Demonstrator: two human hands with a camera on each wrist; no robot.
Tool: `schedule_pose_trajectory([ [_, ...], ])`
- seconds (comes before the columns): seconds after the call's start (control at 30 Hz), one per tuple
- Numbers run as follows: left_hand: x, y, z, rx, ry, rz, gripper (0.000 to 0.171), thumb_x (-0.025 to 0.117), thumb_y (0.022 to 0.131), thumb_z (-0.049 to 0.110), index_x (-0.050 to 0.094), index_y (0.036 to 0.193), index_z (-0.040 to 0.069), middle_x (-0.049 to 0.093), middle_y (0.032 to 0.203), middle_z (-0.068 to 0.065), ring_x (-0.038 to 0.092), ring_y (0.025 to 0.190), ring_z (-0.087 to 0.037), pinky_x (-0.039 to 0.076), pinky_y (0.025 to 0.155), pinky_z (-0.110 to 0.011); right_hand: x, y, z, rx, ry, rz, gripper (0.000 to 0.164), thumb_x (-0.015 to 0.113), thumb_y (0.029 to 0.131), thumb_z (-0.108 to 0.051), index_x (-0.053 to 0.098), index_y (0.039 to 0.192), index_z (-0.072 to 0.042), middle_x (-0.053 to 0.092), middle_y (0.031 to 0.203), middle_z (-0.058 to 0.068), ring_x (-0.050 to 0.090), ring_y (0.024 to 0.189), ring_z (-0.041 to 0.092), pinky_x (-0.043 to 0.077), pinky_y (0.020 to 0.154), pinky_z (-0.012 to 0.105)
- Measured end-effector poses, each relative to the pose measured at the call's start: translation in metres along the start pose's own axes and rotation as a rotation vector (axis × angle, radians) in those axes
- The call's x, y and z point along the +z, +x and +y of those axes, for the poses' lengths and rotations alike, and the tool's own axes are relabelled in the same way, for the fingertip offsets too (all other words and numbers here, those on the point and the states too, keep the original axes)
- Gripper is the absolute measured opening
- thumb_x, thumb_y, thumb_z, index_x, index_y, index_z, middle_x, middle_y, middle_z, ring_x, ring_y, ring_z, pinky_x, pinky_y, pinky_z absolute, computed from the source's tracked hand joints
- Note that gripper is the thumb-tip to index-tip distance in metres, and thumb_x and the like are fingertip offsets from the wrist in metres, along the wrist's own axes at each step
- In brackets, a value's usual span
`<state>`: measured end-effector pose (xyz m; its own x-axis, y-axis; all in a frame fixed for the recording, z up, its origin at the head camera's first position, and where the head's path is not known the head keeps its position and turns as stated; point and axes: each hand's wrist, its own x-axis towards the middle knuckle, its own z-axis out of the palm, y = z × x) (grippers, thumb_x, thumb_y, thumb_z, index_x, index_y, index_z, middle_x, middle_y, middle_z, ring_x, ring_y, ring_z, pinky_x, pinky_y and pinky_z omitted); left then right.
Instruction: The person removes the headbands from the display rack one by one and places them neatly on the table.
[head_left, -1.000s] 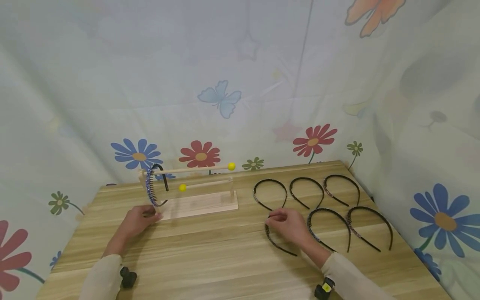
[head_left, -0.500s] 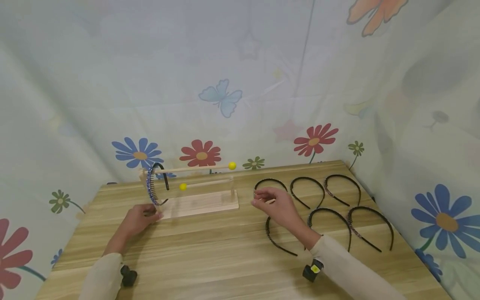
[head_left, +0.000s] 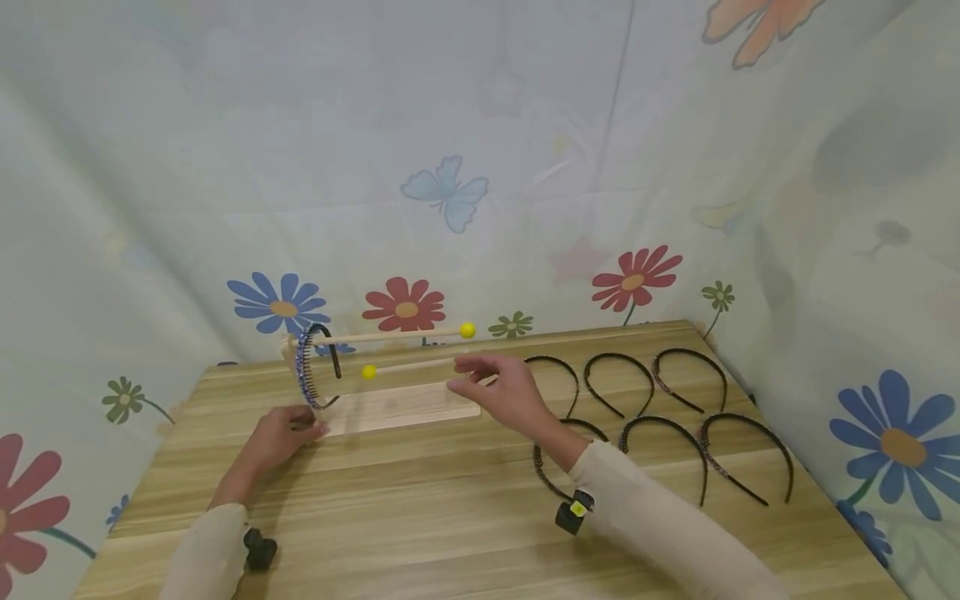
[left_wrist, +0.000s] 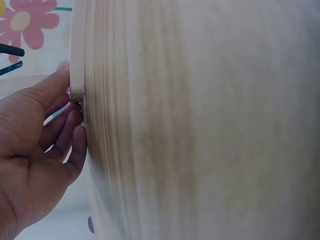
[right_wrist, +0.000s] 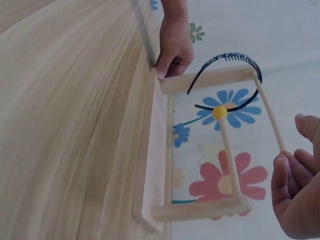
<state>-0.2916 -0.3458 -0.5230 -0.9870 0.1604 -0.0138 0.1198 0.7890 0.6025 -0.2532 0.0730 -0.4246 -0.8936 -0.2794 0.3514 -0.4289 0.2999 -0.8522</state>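
A wooden stand with two rods point(head_left: 405, 410) stands at the left of the table. My left hand point(head_left: 277, 437) grips the left end of its base, with the thumb on top, as the left wrist view point(left_wrist: 30, 135) shows. A black toothed headband with blue sparkles point(head_left: 303, 375) hangs on the upper rod, near the left post. That rod ends in a yellow ball point(head_left: 468, 331). My right hand point(head_left: 504, 396) hovers by the stand's right end with fingers loosely bent, holding nothing. In the right wrist view the rod's end disappears behind its fingertips; contact cannot be told.
Several black headbands lie in two rows on the right of the table, among them one at the back point(head_left: 621, 358) and one at front right point(head_left: 776, 446). My right forearm partly covers the nearest one point(head_left: 543, 475). A printed cloth point(head_left: 525, 250) hangs behind the table.
My right hand has risen from the front-left headband and moved left to the stand's right end, holding nothing. The left hand keeps its place on the base.
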Motion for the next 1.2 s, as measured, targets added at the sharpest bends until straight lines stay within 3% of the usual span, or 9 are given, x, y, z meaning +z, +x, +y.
schedule_pose_trajectory([
  [0.33,-0.001,0.0,0.003,-0.003,-0.011,0.004,0.042,0.07,0.099,0.032,0.069,0.122,-0.003,0.07,0.122,-0.023,0.064,0.118,-0.043,0.053,0.097,-0.058,0.046,0.026,-0.015,-0.027,-0.008,-0.057,0.037,0.078,0.092,-0.039,0.073,0.123,-0.019,0.074,0.117,-0.002,0.068,0.093,0.005,0.058,0.077,0.026],
  [0.7,-0.001,0.001,0.001,0.012,-0.002,0.01,0.043,0.072,0.098,0.031,0.069,0.124,-0.004,0.07,0.123,-0.024,0.065,0.117,-0.043,0.052,0.098,-0.058,0.097,0.049,-0.034,-0.008,0.055,-0.134,0.042,0.08,0.09,-0.036,0.073,0.125,-0.014,0.074,0.114,-0.003,0.066,0.09,0.001,0.058,0.073,0.02],
  [0.83,-0.002,0.001,0.001,0.029,-0.008,0.024,0.042,0.073,0.097,0.03,0.07,0.122,-0.003,0.071,0.121,-0.024,0.065,0.117,-0.043,0.052,0.098,-0.058,0.112,0.058,-0.041,0.011,0.066,-0.158,0.04,0.08,0.091,-0.037,0.074,0.124,-0.016,0.075,0.112,-0.007,0.066,0.089,0.0,0.057,0.073,0.02],
  [1.07,-0.003,0.0,0.004,0.034,-0.011,0.022,0.04,0.072,0.098,0.031,0.071,0.12,-0.002,0.071,0.119,-0.022,0.066,0.116,-0.042,0.053,0.097,-0.059,0.134,0.07,-0.047,0.022,0.078,-0.185,0.04,0.079,0.091,-0.034,0.073,0.125,-0.013,0.076,0.113,0.001,0.065,0.087,-0.001,0.056,0.075,0.017],
  [1.2,-0.003,-0.001,0.003,0.034,-0.001,0.027,0.037,0.072,0.098,0.03,0.071,0.117,-0.002,0.072,0.118,-0.022,0.067,0.115,-0.041,0.054,0.096,-0.058,0.145,0.074,-0.047,0.017,0.075,-0.205,0.042,0.08,0.091,-0.035,0.072,0.125,-0.013,0.076,0.111,-0.003,0.065,0.088,-0.002,0.055,0.076,0.015],
])
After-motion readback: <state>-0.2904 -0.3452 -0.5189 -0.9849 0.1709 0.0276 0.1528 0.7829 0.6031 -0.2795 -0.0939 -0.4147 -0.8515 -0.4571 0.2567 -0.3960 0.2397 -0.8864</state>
